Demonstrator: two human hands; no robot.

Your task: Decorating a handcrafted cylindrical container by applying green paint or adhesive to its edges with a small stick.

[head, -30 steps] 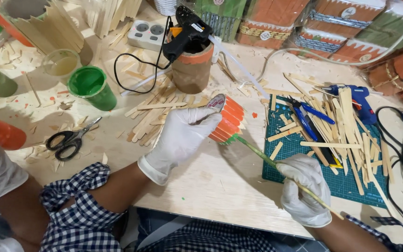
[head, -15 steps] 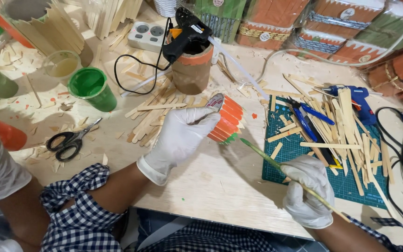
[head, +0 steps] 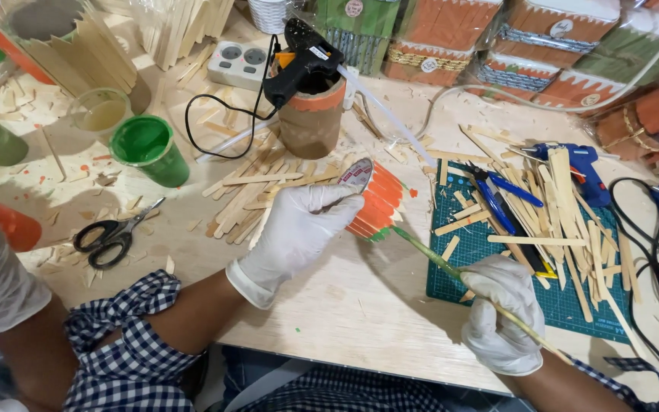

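Currently we are seeing clear-wrapped orange and green stick boxes [head: 451, 34] along the far edge. Our gloved left hand [head: 299, 233] is gripping an orange stick-clad can [head: 375, 200] mid-table; our right hand [head: 501, 313] is clenching a green-tipped paintbrush [head: 451, 267] touching it.

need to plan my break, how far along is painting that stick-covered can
Done: most of the can in the left hand already shows orange. In hand: the right hand holds the brush with its tip at the can's lower edge, where green shows. Left: whatever is on the far side of the can is hidden.
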